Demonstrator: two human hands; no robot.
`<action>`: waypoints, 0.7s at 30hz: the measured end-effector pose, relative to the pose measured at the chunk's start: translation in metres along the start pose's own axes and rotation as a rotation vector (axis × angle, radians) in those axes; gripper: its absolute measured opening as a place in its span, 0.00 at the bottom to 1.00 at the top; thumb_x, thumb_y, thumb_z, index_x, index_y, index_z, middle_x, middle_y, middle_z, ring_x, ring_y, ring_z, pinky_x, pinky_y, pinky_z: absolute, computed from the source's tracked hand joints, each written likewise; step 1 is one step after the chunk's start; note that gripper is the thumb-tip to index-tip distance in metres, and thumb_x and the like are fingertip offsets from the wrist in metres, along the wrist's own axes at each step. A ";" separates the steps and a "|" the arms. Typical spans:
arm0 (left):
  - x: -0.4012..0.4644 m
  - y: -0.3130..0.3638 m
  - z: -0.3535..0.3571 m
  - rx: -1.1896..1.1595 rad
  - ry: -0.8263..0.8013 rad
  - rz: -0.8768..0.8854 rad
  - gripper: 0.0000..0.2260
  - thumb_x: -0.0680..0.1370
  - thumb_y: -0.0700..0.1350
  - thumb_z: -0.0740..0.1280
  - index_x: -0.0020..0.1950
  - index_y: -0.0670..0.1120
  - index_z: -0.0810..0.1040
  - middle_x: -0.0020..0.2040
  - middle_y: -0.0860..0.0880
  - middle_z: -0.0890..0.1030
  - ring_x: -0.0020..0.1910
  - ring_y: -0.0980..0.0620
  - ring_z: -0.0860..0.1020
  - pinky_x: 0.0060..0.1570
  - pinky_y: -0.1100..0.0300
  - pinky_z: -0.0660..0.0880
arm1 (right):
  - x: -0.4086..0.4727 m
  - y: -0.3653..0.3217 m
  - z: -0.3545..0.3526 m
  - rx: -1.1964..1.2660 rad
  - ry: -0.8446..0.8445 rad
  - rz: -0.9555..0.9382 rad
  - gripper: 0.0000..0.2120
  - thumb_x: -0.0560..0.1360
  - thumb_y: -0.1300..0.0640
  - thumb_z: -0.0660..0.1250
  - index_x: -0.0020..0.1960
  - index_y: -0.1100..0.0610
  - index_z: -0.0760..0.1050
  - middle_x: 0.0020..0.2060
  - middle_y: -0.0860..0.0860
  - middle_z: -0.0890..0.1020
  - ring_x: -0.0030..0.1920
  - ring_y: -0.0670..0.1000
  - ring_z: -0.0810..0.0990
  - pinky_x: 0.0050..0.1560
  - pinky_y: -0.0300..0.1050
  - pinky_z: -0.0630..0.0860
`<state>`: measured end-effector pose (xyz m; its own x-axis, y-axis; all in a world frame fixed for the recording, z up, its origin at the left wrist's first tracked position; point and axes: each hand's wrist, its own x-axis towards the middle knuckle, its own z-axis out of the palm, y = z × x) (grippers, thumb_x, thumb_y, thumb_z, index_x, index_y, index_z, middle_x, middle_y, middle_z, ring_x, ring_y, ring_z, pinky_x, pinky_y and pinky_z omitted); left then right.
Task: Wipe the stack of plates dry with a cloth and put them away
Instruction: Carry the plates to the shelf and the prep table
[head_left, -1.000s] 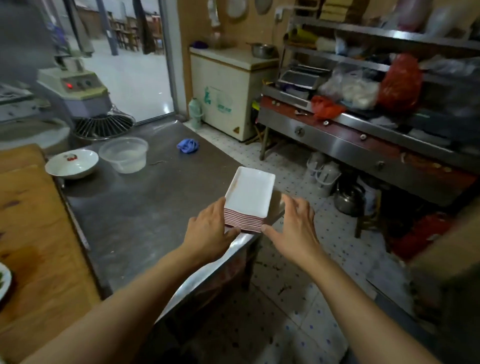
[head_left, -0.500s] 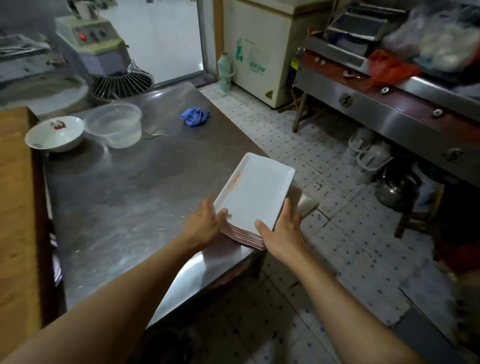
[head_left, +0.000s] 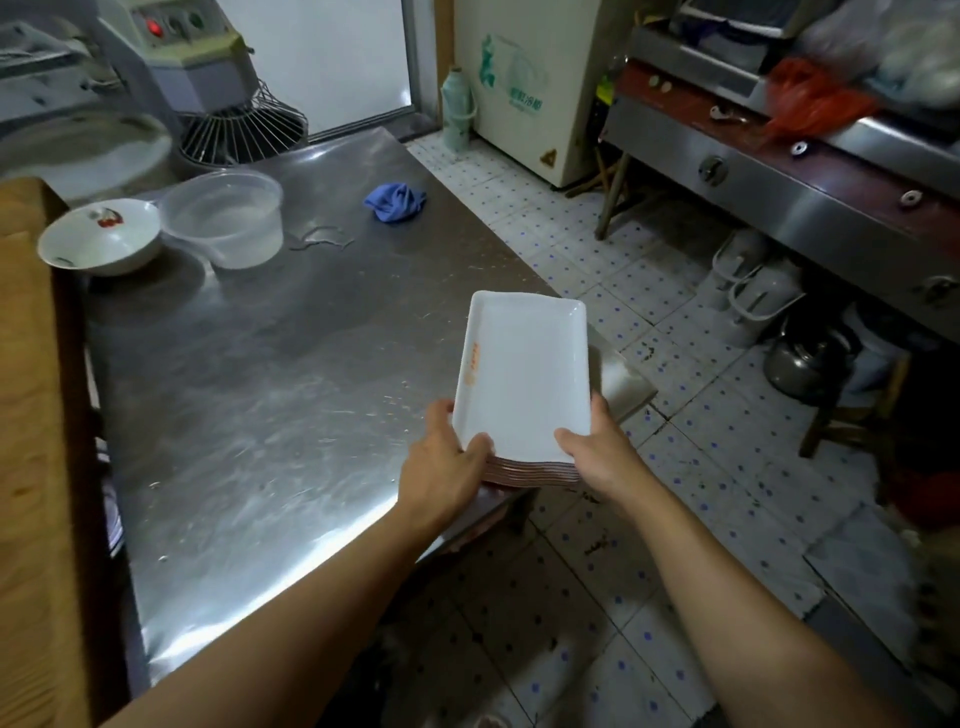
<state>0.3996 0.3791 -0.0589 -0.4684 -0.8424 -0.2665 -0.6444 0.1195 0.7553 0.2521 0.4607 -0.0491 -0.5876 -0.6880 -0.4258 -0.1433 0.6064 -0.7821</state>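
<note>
My left hand (head_left: 441, 467) and my right hand (head_left: 602, 457) grip the near end of the stack of plates (head_left: 524, 379), one at each near corner, thumbs pressed on the top plate's rim and my fingers curled round the sides and underneath, where I cannot see them. The plates are white, rectangular and shallow, with a faint orange mark along the left inner edge of the top one; their stacked edges show as thin reddish-brown stripes between my hands. The stack sits over the near right corner of the steel bench (head_left: 270, 395); whether it rests on it or is lifted I cannot tell. Further back on the bench a crumpled blue cloth (head_left: 395, 201) lies well apart from the plates, and at the far left a clear plastic tub (head_left: 226, 218) stands just beside a white bowl (head_left: 98, 236).
</note>
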 end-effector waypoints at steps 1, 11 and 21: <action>-0.002 0.000 0.002 -0.002 -0.011 -0.011 0.20 0.77 0.51 0.62 0.67 0.50 0.61 0.64 0.46 0.75 0.47 0.49 0.73 0.41 0.59 0.70 | 0.000 -0.001 -0.004 0.011 -0.017 -0.017 0.29 0.77 0.61 0.59 0.75 0.51 0.52 0.67 0.51 0.70 0.62 0.51 0.71 0.64 0.51 0.69; 0.039 0.008 -0.006 -0.698 -0.181 -0.203 0.27 0.80 0.42 0.61 0.77 0.52 0.55 0.68 0.43 0.72 0.59 0.45 0.77 0.56 0.52 0.75 | 0.020 -0.004 -0.017 0.264 -0.072 -0.025 0.29 0.77 0.53 0.63 0.75 0.48 0.56 0.60 0.48 0.76 0.55 0.48 0.78 0.52 0.46 0.77; 0.038 0.004 0.010 -0.909 -0.272 -0.160 0.25 0.78 0.33 0.58 0.67 0.58 0.64 0.56 0.49 0.77 0.53 0.45 0.79 0.39 0.56 0.80 | 0.027 0.002 -0.006 0.419 -0.083 -0.014 0.22 0.76 0.64 0.65 0.66 0.46 0.67 0.51 0.46 0.81 0.49 0.47 0.81 0.39 0.39 0.78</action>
<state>0.3730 0.3524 -0.0717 -0.6135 -0.6488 -0.4501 -0.0516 -0.5358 0.8428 0.2315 0.4454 -0.0593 -0.5192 -0.7354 -0.4354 0.1954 0.3938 -0.8982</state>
